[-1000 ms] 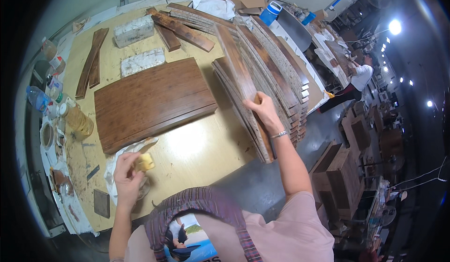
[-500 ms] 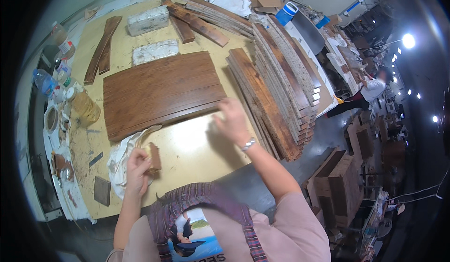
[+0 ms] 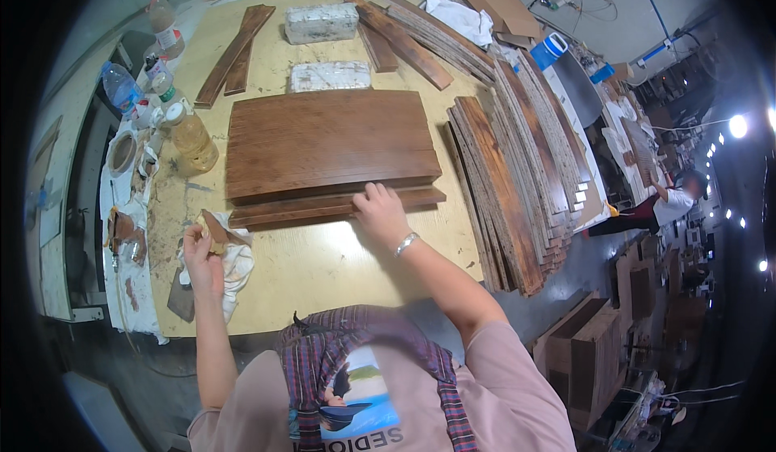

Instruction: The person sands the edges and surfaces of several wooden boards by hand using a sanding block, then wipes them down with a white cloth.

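My left hand (image 3: 198,250) is closed round a small brown and yellowish sponge-like pad (image 3: 216,232), above a crumpled white cloth (image 3: 237,270). My right hand (image 3: 380,214) has its fingers curled over a narrow brown wooden plank (image 3: 299,209). This plank lies lengthwise along the near side of a wide panel of dark brown planks (image 3: 331,141), with a narrow gap between them. A small dark flat block (image 3: 181,294) lies beside my left wrist.
Stacked planks (image 3: 501,201) line the table's right side. Two white wrapped blocks (image 3: 322,24) stand behind the panel. Bottles, among them a jar of yellow liquid (image 3: 192,138), stand at left. Loose strips (image 3: 234,52) lie far left. A person (image 3: 672,203) works farther right.
A narrow plank has come away from the panel's near edge toward me, with my right hand on it. My left hand still holds the pad. The whole view has shifted.
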Demonstrator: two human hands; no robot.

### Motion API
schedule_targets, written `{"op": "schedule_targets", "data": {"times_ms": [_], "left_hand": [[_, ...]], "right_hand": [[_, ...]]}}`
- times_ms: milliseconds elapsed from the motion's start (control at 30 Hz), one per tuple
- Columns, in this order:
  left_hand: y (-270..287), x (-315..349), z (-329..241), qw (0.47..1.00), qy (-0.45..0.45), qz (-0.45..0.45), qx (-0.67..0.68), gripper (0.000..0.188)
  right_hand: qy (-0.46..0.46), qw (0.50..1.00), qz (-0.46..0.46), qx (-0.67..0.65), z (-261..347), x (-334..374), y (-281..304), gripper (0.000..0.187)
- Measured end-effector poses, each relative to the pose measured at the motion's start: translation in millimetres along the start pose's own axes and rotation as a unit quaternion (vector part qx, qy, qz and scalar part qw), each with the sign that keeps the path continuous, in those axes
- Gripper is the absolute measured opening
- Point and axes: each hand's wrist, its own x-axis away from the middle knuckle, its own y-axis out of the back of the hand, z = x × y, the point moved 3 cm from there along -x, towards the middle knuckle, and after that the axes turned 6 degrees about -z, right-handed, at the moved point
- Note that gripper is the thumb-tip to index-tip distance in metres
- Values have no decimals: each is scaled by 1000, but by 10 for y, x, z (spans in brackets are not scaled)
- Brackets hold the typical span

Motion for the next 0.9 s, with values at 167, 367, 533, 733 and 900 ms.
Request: {"op": "schedule_targets", "data": {"times_ms": [167, 367, 533, 733, 900], "left_hand": [[-706, 461, -357, 995, -70, 47, -57, 51], [-1726, 1270, -172, 783, -362, 314, -397, 46], [-2025, 1378, 48, 664, -456, 443, -395, 41], [-2075, 361, -450, 779, -420, 269, -380, 5], [-1805, 339, -16, 829, -290, 278, -388, 8]], "right_hand": [[-196, 947, 237, -95, 165, 61, 516, 31], [-416, 734, 156, -513, 254, 291, 635, 30], [-437, 727, 125, -514, 295, 303, 779, 28], [-431, 710, 121, -543, 241, 634, 1092, 26], [-461, 701, 70, -539, 349, 617, 1049, 27]]}}
